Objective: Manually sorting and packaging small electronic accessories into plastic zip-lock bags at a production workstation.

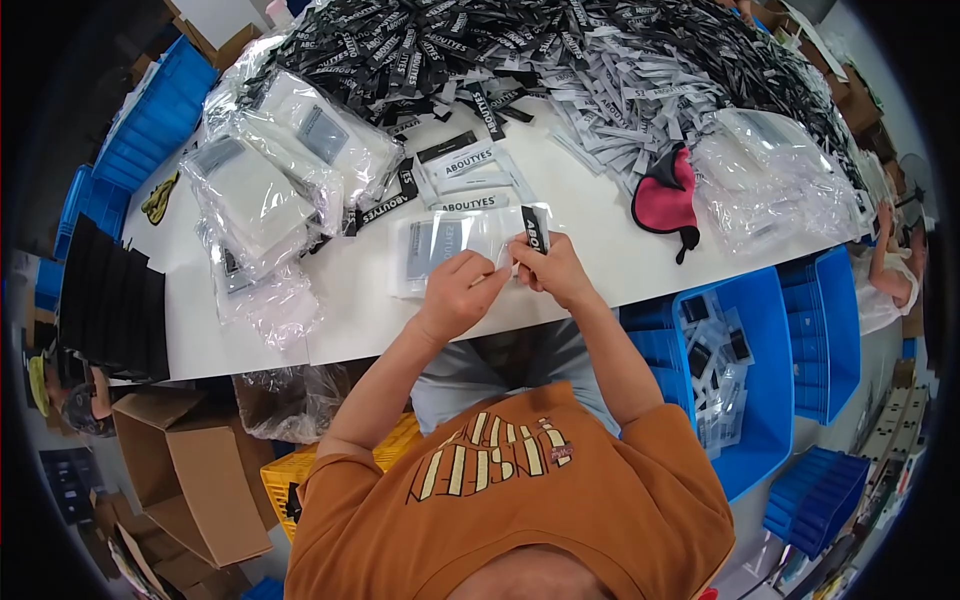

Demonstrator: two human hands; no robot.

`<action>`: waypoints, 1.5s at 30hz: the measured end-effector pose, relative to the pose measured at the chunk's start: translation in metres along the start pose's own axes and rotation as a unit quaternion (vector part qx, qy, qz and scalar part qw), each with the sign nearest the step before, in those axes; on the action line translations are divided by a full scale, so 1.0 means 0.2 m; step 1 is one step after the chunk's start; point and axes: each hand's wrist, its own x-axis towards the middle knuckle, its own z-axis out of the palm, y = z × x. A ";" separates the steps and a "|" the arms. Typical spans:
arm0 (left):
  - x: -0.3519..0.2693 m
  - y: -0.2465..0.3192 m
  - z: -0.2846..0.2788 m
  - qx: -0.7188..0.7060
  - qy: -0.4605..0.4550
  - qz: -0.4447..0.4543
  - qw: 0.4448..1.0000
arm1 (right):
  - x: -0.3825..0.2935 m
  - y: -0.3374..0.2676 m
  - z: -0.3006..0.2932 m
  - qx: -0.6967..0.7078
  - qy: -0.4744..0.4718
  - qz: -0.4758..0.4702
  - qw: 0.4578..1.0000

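Observation:
My left hand point(461, 292) and my right hand point(551, 270) meet over a clear plastic bag point(480, 229) that lies on the white table near its front edge. The fingers of my left hand pinch the bag's right end. My right hand grips a black printed packet point(535, 229) at the opening of the bag; how far the packet reaches inside is hidden by my fingers. A grey printed panel point(433, 247) shows through the bag's left part. Just beyond lie several white printed packets point(466, 160) and black ones point(388, 202).
Large heaps of black packets point(405, 45) and white packets point(611, 94) cover the far side. Wrapped bag bundles stand left point(251, 202) and right point(772, 180). A pink and black cloth item point(666, 196) lies right. A blue bin point(757, 375) holds filled bags below the table edge.

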 end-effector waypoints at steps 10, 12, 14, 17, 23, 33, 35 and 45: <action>-0.03 -0.02 0.03 -0.534 0.038 -0.523 0.663 | -0.01 0.09 0.13 -0.184 0.015 -0.314 0.931; 0.02 0.02 0.01 -0.522 0.056 -0.508 0.683 | 0.01 0.09 0.11 -0.179 0.004 -0.306 0.935; 0.03 0.02 0.03 -0.433 0.036 -0.478 0.763 | 0.03 0.09 0.11 -0.265 0.046 -0.365 0.891; 0.02 -0.05 0.05 -0.289 0.002 -0.430 0.856 | -0.01 0.03 0.14 -0.393 0.089 -0.432 0.807; 0.05 -0.20 0.08 -0.240 0.038 -0.352 0.904 | -0.08 -0.03 0.17 -0.475 0.052 -0.402 0.781; 0.21 -0.13 -0.08 0.055 0.052 -0.122 0.990 | 0.02 -0.07 0.13 -0.327 0.179 -0.347 0.860; 0.20 -0.17 -0.05 0.019 0.103 -0.172 0.979 | -0.03 -0.09 0.18 -0.320 0.167 -0.380 0.852; 0.15 -0.12 -0.02 -0.119 0.173 -0.292 0.933 | 0.08 0.02 0.19 -0.256 0.007 -0.258 0.932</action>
